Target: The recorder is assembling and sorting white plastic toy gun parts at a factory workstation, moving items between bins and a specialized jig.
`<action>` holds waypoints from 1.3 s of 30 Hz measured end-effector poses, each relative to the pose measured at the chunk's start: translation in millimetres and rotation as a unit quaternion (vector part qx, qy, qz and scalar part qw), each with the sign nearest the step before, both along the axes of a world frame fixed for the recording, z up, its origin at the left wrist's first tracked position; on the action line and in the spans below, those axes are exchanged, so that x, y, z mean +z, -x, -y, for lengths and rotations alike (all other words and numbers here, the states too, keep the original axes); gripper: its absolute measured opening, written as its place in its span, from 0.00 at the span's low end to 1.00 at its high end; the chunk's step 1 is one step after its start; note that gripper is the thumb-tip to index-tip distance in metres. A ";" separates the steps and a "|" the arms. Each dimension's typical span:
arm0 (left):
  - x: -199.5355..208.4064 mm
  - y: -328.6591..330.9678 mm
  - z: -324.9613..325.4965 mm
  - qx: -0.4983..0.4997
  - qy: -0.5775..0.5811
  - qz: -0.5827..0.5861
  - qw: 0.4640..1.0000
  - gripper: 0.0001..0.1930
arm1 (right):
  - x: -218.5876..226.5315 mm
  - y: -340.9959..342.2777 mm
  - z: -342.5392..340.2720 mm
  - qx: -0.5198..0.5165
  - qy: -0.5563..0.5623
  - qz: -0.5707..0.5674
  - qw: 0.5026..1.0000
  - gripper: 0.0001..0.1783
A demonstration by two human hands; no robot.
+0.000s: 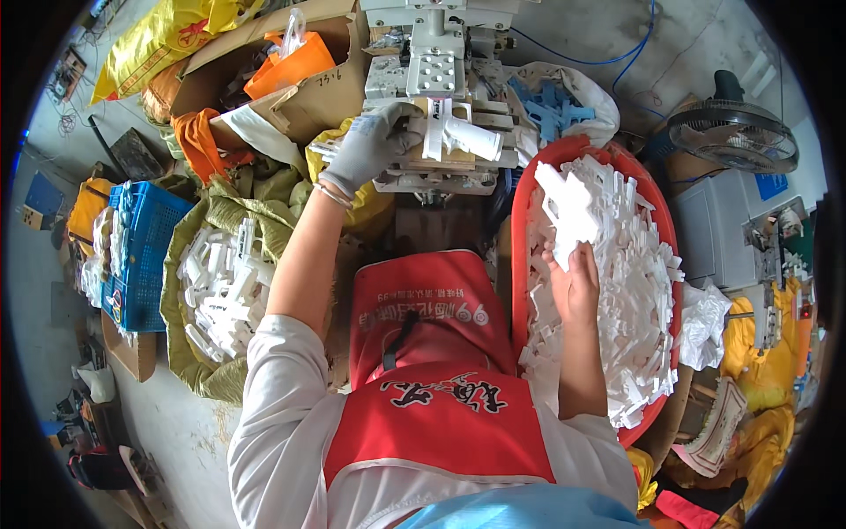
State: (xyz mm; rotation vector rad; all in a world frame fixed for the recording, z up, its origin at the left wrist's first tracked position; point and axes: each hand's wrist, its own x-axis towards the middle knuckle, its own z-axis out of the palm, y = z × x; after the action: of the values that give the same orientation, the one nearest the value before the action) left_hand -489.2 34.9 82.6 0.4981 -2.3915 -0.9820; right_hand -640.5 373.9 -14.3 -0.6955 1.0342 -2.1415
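My left hand (374,141), in a grey glove, is closed around a white plastic part (438,132) lying on the wooden block of the small press machine (432,70) ahead. Bare, my right hand (573,280) grips another white plastic part (566,210) and holds it just above the heap in the red tub (520,256) on my right. The tub is filled with several similar white parts.
An olive sack (189,353) with white parts lies at my left, beside a blue crate (145,256). Cardboard boxes with orange bags (286,62) stand behind. A bag of blue parts (555,101), a floor fan (733,132) and grey boxes sit to the right.
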 end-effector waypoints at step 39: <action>-46.4 -356.5 -94.2 0.602 0.351 0.052 0.715 0.17 | -142.9 51.8 -50.2 0.161 -0.541 -0.563 0.603 0.26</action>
State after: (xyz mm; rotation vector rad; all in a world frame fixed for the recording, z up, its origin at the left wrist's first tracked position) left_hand -132.8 129.1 36.2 1.4842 -1.6525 0.5300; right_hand -692.3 424.1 -157.2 -1.3820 2.2364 -0.2098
